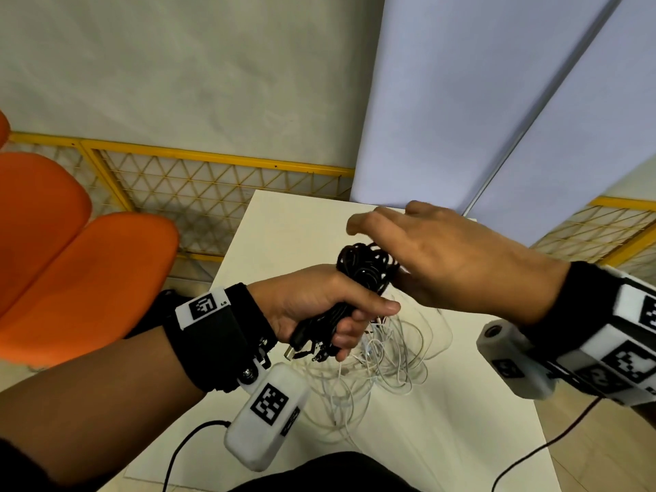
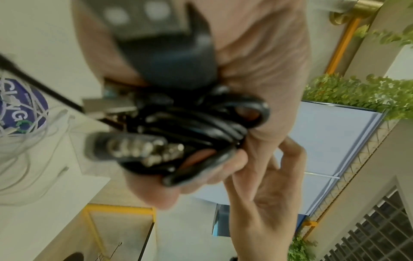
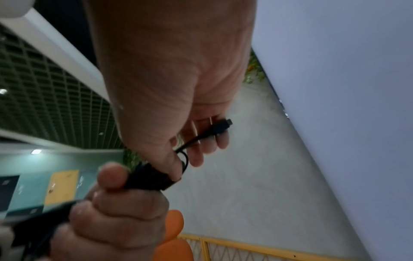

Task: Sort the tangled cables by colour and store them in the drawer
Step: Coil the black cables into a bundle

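We are holding the bundle of black cables [image 1: 358,278] in our left hand [image 1: 319,307], with the fingers curled tightly around its middle, above the white table [image 1: 277,236]. The long axis of the bundle is running diagonally in the head view: the looped end is pointing up and away from us, toward our right hand [image 1: 451,257], and the end with the connectors is pointing down and toward us, out of the bottom of the fist. There a metal USB plug [image 1: 289,353] is sticking out, and in the left wrist view we are seeing several small metal plugs [image 2: 145,150] close together. Our right hand is touching the looped top of the bundle; in the right wrist view its thumb [image 3: 170,164] is pressing on the black cables and one thin black cable with a small connector [image 3: 221,125] is lying across its fingers, which are loosely bent. Under both hands, the white cables [image 1: 383,356] are lying in a loose tangle on the table. To the left, orange chair seats [image 1: 78,278] are standing beside a yellow mesh fence [image 1: 213,186].
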